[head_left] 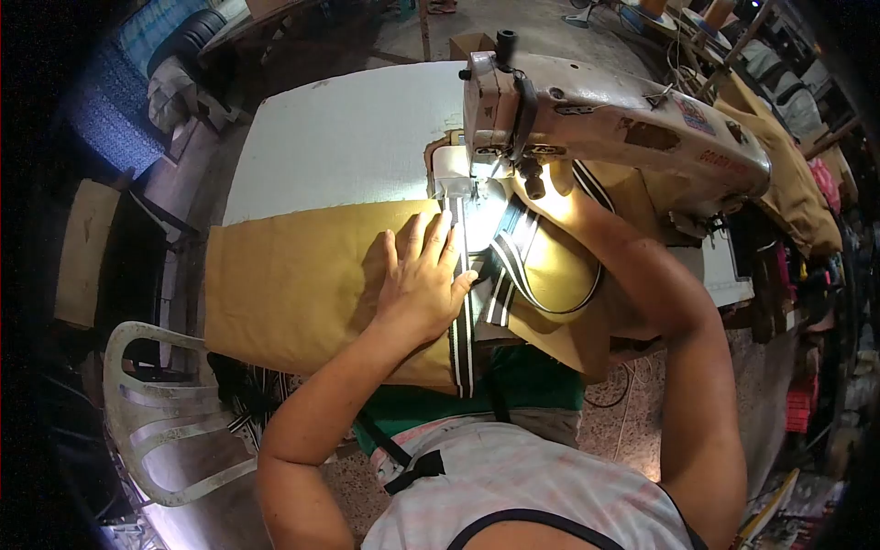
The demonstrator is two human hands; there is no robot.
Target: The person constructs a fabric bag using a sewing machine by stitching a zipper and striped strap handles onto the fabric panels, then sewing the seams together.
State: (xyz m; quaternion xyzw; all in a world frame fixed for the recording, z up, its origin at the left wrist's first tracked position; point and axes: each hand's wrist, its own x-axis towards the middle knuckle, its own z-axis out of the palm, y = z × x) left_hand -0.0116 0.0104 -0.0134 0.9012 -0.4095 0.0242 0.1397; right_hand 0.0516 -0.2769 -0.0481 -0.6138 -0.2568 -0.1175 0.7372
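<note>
My left hand point(422, 280) lies flat with its fingers spread on a tan fabric panel point(302, 284), its thumb reaching over a black-and-white striped strip point(463, 339) along the panel's right edge. The strip runs up to the lit needle area of a sewing machine point(623, 119). Under the machine arm, right of the needle, is my right hand point(548, 197); glare and the machine hide its fingers. More striped strip point(521, 275) loops over a second tan piece point(559, 339) below my right forearm.
A white table top point(344, 137) extends behind the fabric. At the left stands a pale plastic chair point(128, 403). More tan cloth point(779, 165) hangs at the right beyond the machine. Thread spools point(718, 14) are at the upper right, and a cardboard box point(470, 44) is behind the table.
</note>
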